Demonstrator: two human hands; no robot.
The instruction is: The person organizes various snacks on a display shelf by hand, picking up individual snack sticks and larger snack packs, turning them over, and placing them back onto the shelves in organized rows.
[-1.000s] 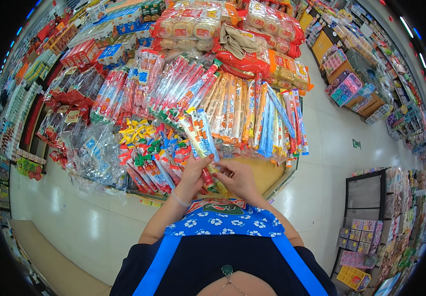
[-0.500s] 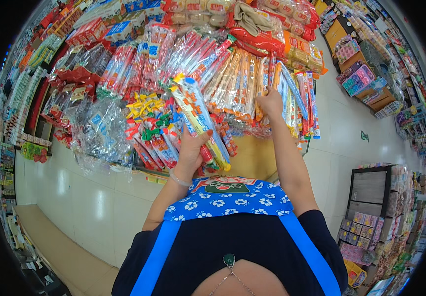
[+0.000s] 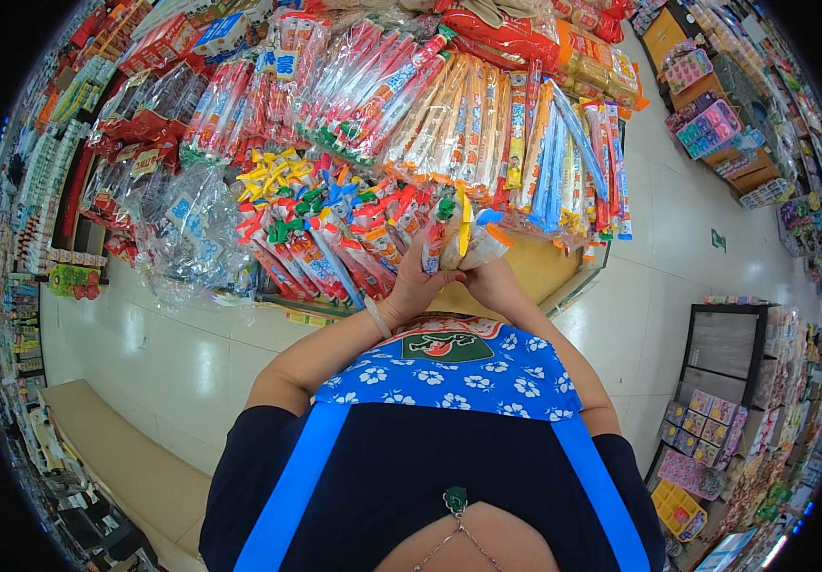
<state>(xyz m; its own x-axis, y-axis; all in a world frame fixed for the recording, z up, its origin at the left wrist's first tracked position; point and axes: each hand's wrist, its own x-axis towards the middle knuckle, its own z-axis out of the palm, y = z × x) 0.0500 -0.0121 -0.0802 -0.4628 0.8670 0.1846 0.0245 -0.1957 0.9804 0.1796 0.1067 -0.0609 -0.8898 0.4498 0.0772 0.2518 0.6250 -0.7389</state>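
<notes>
The left hand [image 3: 417, 283] and right hand [image 3: 493, 280] cover the lower ends of the long snack packets [image 3: 456, 238]; the table [image 3: 535, 272] lies mostly buried under the piled packets [image 3: 411, 114]

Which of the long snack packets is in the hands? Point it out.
The pale packet with the yellow-and-green top, held upright between the left hand and right hand; all the others lie on the display table.

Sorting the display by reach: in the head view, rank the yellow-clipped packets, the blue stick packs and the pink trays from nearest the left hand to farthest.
1. Yellow-clipped packets, up-left of the left hand.
2. Blue stick packs, up-right.
3. Pink trays, far right shelf.
</notes>
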